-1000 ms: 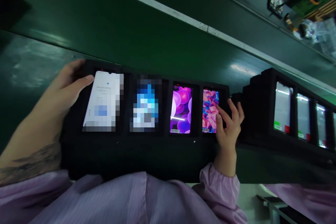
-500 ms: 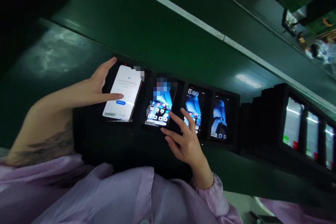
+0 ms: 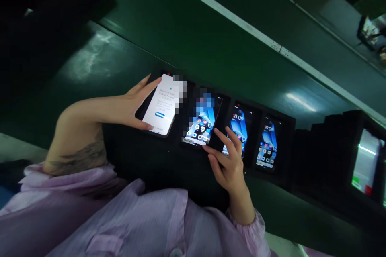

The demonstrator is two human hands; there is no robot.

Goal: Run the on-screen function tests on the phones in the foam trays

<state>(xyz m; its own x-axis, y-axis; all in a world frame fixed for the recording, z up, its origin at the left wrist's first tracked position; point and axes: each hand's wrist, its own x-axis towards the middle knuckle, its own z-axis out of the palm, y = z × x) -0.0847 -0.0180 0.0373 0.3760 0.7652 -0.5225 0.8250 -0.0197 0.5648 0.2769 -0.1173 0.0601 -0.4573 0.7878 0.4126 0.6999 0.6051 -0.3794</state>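
My left hand (image 3: 132, 106) grips a smartphone (image 3: 161, 106) with a white screen by its left side, fingers at the upper corner and thumb at the lower corner. To its right, a second smartphone (image 3: 203, 128) lies in a black tray (image 3: 177, 140), showing app icons. My right hand (image 3: 230, 158) hovers by that phone's lower right corner, fingers spread and holding nothing. It partly covers a third smartphone (image 3: 238, 120) that shows 6:09. One more smartphone (image 3: 267, 144), lit with the same clock, ends the row at the right.
Farther right, a stack of black trays (image 3: 328, 140) stands beside a phone with a pale screen (image 3: 366, 158). A pale metal strip (image 3: 223, 6) crosses the green table (image 3: 196, 40) behind the row. A dark object (image 3: 51, 12) fills the upper left.
My left thumb has moved from over the white screen to the phone's lower left corner, and that phone has shifted in its place. The rightmost phone now shows icons. The view has swung left.
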